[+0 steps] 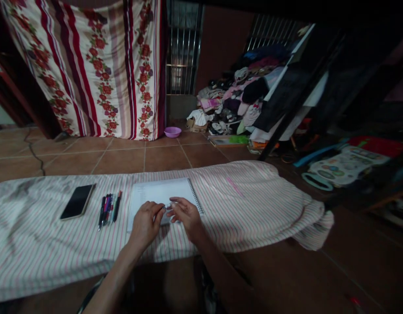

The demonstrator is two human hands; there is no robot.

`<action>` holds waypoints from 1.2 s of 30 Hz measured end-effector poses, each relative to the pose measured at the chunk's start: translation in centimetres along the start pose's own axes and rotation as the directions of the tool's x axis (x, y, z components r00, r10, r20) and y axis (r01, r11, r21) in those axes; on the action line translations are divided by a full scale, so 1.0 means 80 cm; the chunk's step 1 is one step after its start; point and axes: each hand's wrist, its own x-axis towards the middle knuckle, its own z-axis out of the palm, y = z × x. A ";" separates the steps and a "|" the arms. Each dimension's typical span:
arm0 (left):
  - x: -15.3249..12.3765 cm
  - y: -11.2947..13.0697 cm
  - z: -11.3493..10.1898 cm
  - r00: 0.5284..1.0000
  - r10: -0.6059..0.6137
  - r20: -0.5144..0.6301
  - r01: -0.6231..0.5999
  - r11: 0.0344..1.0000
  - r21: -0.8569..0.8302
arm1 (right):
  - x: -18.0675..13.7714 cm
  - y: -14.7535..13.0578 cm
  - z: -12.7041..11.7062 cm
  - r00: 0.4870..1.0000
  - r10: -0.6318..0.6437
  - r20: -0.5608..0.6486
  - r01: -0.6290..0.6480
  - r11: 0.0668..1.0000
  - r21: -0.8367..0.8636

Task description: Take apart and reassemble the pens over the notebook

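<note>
Both my hands are over an open spiral notebook (pixel 162 189) with white pages, which lies on the striped cloth. My left hand (pixel 148 220) is closed in a pinch on a small pale object (pixel 167 205) with a dark end. The fingers of my right hand (pixel 186 216) curve around the other side of it, thumb and fingertips close together. Its kind is too small to make out, and the fingers hide part of it. Left of the notebook, several pens (pixel 108 209) lie side by side, near a dark-screened phone (pixel 78 201).
The striped cloth (pixel 240 218) covers a long low surface, with a pink strip-like item (pixel 234 186) on its right part. Beyond it are a tiled floor (pixel 129 157), a purple basin (pixel 173 131), a hanging floral curtain (pixel 103 74) and a heap of clothes (pixel 240 96).
</note>
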 end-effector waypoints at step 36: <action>-0.158 0.151 -0.158 1.000 0.010 -0.025 -0.014 0.988 -0.156 | -0.256 -0.086 0.061 0.998 -0.061 0.011 0.061 0.998 -0.014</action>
